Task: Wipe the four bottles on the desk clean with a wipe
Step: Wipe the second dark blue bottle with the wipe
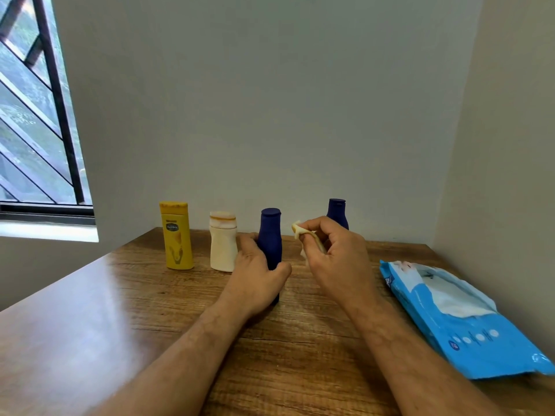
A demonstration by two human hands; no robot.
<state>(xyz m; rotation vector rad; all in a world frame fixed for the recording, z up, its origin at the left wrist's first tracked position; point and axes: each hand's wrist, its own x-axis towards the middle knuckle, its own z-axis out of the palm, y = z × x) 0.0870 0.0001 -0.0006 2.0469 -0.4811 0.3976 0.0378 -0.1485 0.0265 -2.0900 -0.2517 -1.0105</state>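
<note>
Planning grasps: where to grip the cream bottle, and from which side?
Grip the cream bottle at its narrower waist below the cap, coming from the front. It stands upright, with the yellow bottle and held blue bottle flanking it.

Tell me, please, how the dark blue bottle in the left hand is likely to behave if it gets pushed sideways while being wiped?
The dark blue bottle stands tall and narrow on the wooden desk, so it would probably tip rather than slide. The left hand grips its lower body, which should steady it. Its smooth, rounded sides suggest it could roll if it fell.
</note>
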